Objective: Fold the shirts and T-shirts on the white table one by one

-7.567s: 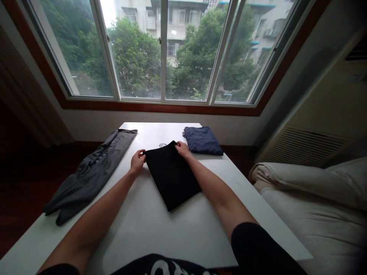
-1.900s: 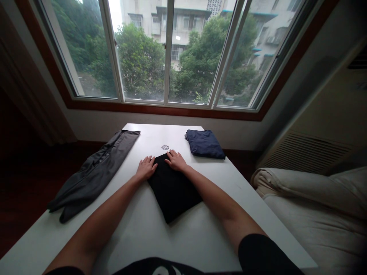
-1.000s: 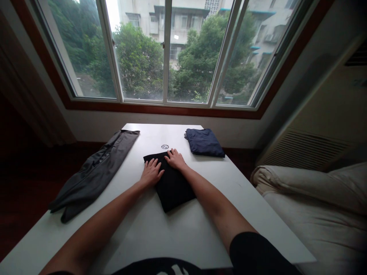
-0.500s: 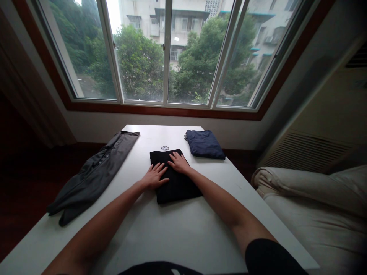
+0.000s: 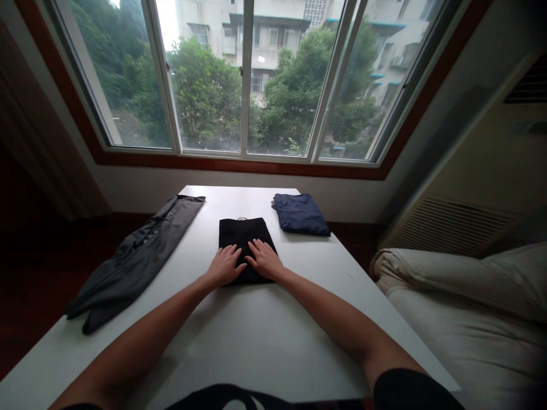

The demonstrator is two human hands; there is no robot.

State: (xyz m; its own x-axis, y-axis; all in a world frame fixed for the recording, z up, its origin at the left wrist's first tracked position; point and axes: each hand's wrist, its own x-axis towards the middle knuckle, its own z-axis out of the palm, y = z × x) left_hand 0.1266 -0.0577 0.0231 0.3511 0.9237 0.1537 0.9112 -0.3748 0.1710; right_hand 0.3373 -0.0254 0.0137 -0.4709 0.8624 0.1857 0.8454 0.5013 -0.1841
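Note:
A folded black garment [image 5: 244, 232] lies flat in the middle of the white table [image 5: 252, 336]; its exact kind I cannot tell. My left hand [image 5: 224, 264] rests palm down on its near left part, fingers stretched out. On the near right part lies my right hand [image 5: 264, 259], also flat with fingers spread. The two thumbs are close together. Just past the garment's far edge shows part of a small dark ring-like thing [image 5: 242, 218], mostly hidden.
Grey trousers [image 5: 143, 250] lie along the table's left edge, their near ends at the rim. A folded navy garment [image 5: 301, 214] sits at the far right edge. A beige sofa [image 5: 461, 307] stands on the right; a window [image 5: 273, 85] is ahead.
The black garment now lies straighter and slightly farther away, partly covering the ring-like thing. My right hand has come nearer, level with the left, and both rest on its near part.

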